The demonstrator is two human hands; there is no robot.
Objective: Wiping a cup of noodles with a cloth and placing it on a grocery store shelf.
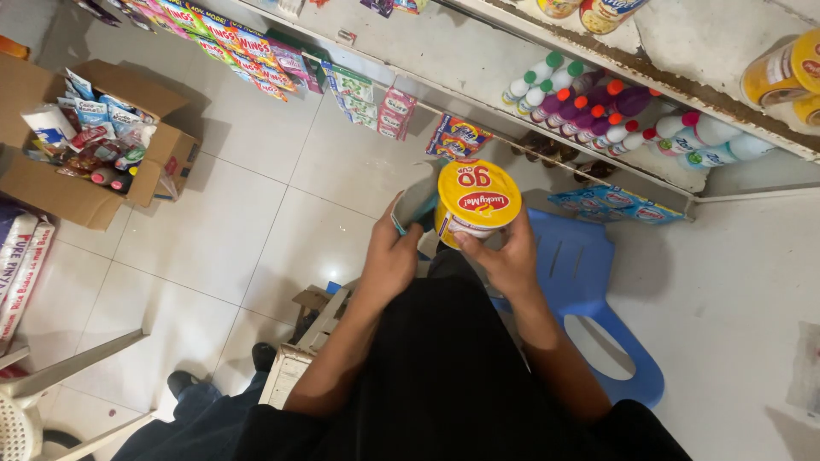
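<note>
A yellow-lidded instant noodle cup (474, 205) is gripped lid-up by the right hand (506, 256) above the blue plastic chair (598, 290), while a teal cloth (416, 203) is clasped beside it by the left hand (389, 260), seemingly for wiping.

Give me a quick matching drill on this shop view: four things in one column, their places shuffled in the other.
Things:
1. yellow-lidded cup
2. cardboard box
3. blue plastic chair
4. bottles with coloured caps

Places:
A. on the floor, far left
B. on the shelf, upper right
C. held in both hands
D. on the floor under the right hand

Pairs: 1-C, 2-A, 3-D, 4-B
</note>
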